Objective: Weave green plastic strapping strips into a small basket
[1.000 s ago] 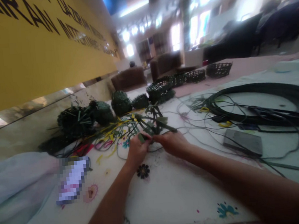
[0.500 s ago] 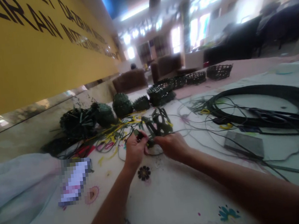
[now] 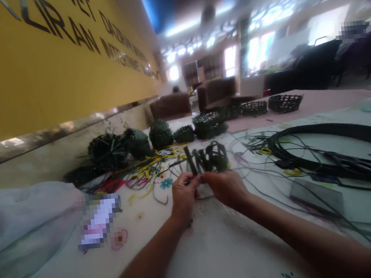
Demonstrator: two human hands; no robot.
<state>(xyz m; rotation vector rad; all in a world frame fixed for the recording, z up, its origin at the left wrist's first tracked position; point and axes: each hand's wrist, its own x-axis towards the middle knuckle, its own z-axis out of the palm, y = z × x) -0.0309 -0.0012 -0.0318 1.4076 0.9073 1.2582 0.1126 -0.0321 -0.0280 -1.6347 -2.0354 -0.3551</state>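
Observation:
A small dark green weave of looped strips point(image 3: 217, 155) stands over the patterned white tablecloth point(image 3: 214, 249), just beyond the hands. My left hand point(image 3: 184, 193) pinches its near left edge, fingers closed. Close beside it, my right hand point(image 3: 227, 186) has its fingers wrapped on the near edge of the same weave, thumb pointing left. The fingertips of both hands nearly meet. What lies between them is partly hidden and blurred.
Dark green woven baskets point(image 3: 160, 133) line the back. Cut green and yellow strips point(image 3: 147, 166) lie left. A large coil of dark strip point(image 3: 334, 128), loose strands and a grey block point(image 3: 317, 196) are at right. A whitish plastic sheet point(image 3: 28, 235) covers the left edge.
The view has shifted, so most things appear lower and further right. A dark strip now stands more upright above my left hand, and the hands are still at the weave.

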